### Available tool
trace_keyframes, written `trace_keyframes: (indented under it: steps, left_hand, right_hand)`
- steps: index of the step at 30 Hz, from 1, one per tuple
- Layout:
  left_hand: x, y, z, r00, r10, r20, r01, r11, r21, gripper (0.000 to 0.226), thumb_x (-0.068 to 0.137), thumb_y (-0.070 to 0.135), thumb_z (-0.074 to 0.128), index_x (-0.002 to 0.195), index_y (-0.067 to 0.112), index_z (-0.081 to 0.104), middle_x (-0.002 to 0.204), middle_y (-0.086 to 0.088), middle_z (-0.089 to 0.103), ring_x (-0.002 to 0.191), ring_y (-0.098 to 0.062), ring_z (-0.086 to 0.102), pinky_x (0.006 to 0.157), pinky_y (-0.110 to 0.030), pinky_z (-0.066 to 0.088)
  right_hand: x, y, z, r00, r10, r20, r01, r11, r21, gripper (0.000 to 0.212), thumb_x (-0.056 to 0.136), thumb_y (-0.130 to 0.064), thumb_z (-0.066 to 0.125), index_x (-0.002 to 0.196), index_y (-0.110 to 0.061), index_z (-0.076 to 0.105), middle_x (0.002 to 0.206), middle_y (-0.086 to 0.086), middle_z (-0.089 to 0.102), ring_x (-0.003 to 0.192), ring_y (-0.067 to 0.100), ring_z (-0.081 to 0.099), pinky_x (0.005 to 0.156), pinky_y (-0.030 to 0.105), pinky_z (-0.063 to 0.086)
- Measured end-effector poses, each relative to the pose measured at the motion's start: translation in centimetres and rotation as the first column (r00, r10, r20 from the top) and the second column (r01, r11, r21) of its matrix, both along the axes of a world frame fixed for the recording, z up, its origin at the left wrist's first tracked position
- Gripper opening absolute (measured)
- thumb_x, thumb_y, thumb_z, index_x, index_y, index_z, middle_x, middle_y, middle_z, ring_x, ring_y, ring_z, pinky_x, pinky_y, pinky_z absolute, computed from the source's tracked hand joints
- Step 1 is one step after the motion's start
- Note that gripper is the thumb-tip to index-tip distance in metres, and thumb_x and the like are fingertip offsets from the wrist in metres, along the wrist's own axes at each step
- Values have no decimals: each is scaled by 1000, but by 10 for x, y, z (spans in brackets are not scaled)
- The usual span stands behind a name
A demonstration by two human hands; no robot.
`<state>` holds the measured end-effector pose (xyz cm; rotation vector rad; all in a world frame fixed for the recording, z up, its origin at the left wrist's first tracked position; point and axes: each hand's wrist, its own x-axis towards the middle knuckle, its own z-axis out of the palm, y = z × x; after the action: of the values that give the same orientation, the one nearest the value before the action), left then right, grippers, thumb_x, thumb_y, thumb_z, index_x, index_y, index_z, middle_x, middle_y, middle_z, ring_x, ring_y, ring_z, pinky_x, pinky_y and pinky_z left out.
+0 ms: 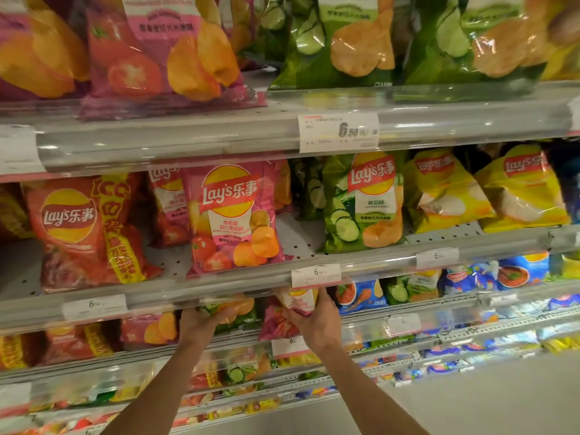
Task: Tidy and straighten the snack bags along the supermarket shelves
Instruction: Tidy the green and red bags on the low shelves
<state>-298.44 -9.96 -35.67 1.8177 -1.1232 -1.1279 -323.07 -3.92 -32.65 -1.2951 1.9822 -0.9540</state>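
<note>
A: Which step? B: Straightening; left hand [197, 320] grips a green bag [233, 312], right hand [317, 321] clamps a pink bag [298, 301], both at the shelf's [439, 321] front edge.
A: Next? B: Probably stand them upright; push back.

"Lay's乐事" logo on red bag [81, 227], pink bag [233, 218], green bag [365, 199], yellow bag [524, 186]. Upper shelf price tag [339, 131]: "6.50元". Lower tags illegible.

Supermarket, shelved snack bags [233, 218], price tags [338, 132]
</note>
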Motion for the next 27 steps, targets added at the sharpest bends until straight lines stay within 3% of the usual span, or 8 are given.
trace_keyframes:
  steps: [4, 6, 8, 12, 16, 20, 23, 27]
  left_hand:
    - [-5, -1, 0, 1000, 15, -2, -15, 1000, -2, 38, 65, 21, 91, 72, 21, 54, 86, -3, 63, 85, -24, 62, 67, -32, 49]
    - [-15, -1, 0, 999, 0, -43, -1, 999, -41, 46, 59, 20, 92, 94, 14, 63, 102, -8, 67, 100, -26, 62, 87, -37, 51]
    - [-27, 2, -3, 998, -5, -67, 0, 997, -83, 72, 58, 19, 91, 120, 2, 58, 120, -12, 64, 114, -26, 58, 106, -42, 44]
    - [-58, 8, -1, 998, -49, -31, 47, 996, -80, 55, 61, 31, 93, 101, 7, 65, 99, -4, 72, 100, -26, 69, 83, -37, 56]
    - [-101, 12, 1, 994, -95, -55, 83, 976, -199, 75, 65, 21, 91, 129, 10, 55, 124, 0, 64, 119, -15, 55, 111, -33, 36]
    - [-131, 12, -5, 992, -124, -13, 118, 971, -209, 66, 68, 18, 90, 124, 9, 56, 125, -5, 64, 120, -18, 56, 103, -28, 38]
    - [-146, 15, -7, 988, -134, 73, 144, 976, -164, 64, 71, 29, 89, 122, 7, 58, 118, -7, 68, 111, -22, 62, 92, -29, 45]
    - [-155, 15, -9, 978, -149, 144, 169, 975, -142, 46, 75, 32, 86, 103, 14, 55, 110, -9, 69, 103, -29, 66, 80, -30, 47]
  right_hand:
    - [-3, 19, -9, 999, 24, 24, -25, 1000, 18, 73, 69, -50, 89, 127, -23, 53, 119, -3, 69, 112, 21, 63, 94, 44, 54]
    - [-8, 28, -12, 998, 10, 54, -11, 1000, 14, 66, 69, -48, 90, 120, -28, 53, 114, -6, 70, 108, 19, 64, 90, 41, 56]
    - [-16, 37, -13, 995, -19, 97, 18, 1000, 8, 65, 68, -45, 92, 118, -33, 52, 110, -9, 70, 103, 16, 66, 86, 38, 58]
    - [-45, 51, -13, 988, -89, 124, 94, 995, -33, 65, 65, -42, 95, 113, -36, 52, 102, -14, 70, 96, 12, 67, 83, 36, 59]
    - [-75, 57, -10, 981, -151, 119, 158, 986, -52, 66, 63, -38, 96, 113, -30, 55, 101, -9, 70, 95, 15, 67, 81, 37, 58]
    - [-93, 60, -8, 971, -206, 119, 216, 973, -84, 64, 64, -33, 97, 114, -23, 57, 100, -5, 71, 92, 19, 68, 77, 37, 58]
    - [-103, 60, -9, 971, -207, 120, 218, 972, -86, 62, 65, -31, 96, 112, -24, 56, 99, -6, 71, 91, 18, 68, 75, 36, 57]
    - [-104, 58, -7, 972, -199, 124, 210, 974, -81, 64, 66, -33, 96, 115, -24, 57, 100, -8, 71, 93, 16, 69, 76, 35, 57]
